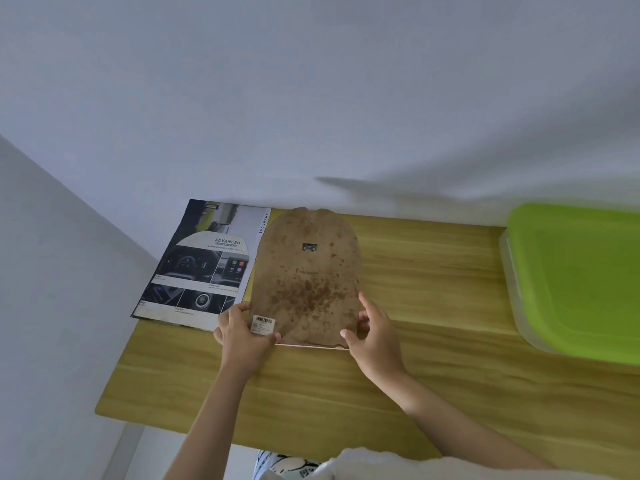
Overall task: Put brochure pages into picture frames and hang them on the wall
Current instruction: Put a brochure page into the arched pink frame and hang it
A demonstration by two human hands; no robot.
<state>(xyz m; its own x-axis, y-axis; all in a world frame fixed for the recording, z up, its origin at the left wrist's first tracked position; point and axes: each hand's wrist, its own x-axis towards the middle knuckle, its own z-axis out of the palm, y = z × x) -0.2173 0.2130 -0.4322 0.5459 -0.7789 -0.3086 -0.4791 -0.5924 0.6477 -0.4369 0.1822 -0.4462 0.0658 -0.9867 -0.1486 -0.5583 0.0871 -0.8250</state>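
Note:
A picture frame lies face down on the wooden table, showing its stained brown backing board with a small metal hanger and a barcode sticker. My left hand grips its near left corner, thumb on the sticker. My right hand holds the near right corner, fingers along the right edge. A car brochure page lies flat to the left of the frame, partly tucked under it.
A clear plastic box with a green lid stands at the table's right end. White walls run behind the table and along its left side. The table's left edge is near the brochure.

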